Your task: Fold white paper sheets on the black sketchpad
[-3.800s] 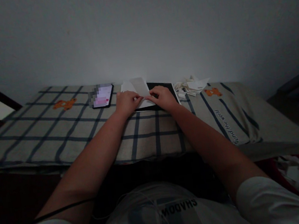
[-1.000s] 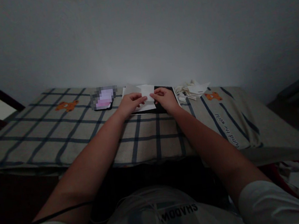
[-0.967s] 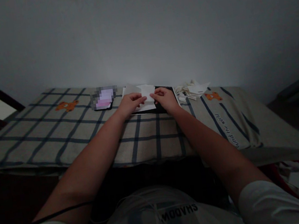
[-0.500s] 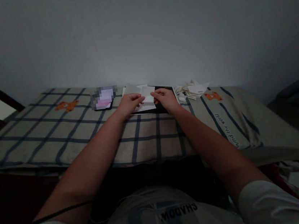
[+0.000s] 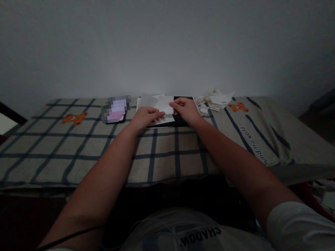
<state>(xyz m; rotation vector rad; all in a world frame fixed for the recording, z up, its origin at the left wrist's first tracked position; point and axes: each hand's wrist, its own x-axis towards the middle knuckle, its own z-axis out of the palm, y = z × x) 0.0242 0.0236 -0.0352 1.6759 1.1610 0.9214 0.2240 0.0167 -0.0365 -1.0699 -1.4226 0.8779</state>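
Observation:
A white sheet of paper (image 5: 166, 104) lies between my hands, over other paper and a flat black item that I cannot identify. My left hand (image 5: 146, 117) is on the paper's near left part, thumb and fingers drawn together at it. At the right edge, my right hand (image 5: 186, 109) pinches the sheet between thumb and curled fingers. The flat black item (image 5: 181, 120) shows below and right of the sheet. More white paper (image 5: 149, 99) sticks out behind my left hand.
A phone (image 5: 116, 110) with a blurred-out screen lies to the left on the checked tablecloth (image 5: 97, 154). Right of my hands is a heap of paper strips (image 5: 215, 100). The wall (image 5: 157, 41) stands behind the table. Low at the right, a red container (image 5: 306, 196) holds paper scraps.
The small paper piece held up between my fingers now appears as a flatter, wider white surface. My left fingers have shifted slightly right and down; my right hand stays nearly in place.

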